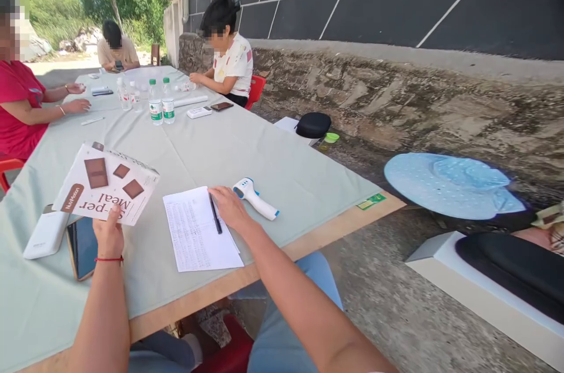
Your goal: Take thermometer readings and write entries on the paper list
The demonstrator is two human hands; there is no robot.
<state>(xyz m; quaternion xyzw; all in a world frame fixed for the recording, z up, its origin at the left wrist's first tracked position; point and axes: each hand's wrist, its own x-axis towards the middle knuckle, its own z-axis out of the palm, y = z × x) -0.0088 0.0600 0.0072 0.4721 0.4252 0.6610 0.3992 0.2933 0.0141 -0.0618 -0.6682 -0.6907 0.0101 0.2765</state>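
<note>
In my left hand (108, 237), thumb on the front, is a white cardboard box (112, 182) printed with brown chocolate squares; its lettering is upside down to me. My right hand (231, 207) lies flat with fingers stretched over the top right edge of a sheet of paper (198, 238) covered in handwriting. Under its fingertips a black pen (215, 214) rests on the sheet. Just right of that hand lies a white and blue infrared thermometer (255, 198). A phone (83, 247) and a white power bank (46, 232) lie left of my left hand.
The table (308, 185) wears a pale green cloth. Farther along stand two green-capped water bottles (161, 104), with a white device (199, 111) and a dark phone (221, 106) beside them. Several people sit around it. A blue hat (453, 185) and a black case (515, 273) are at right.
</note>
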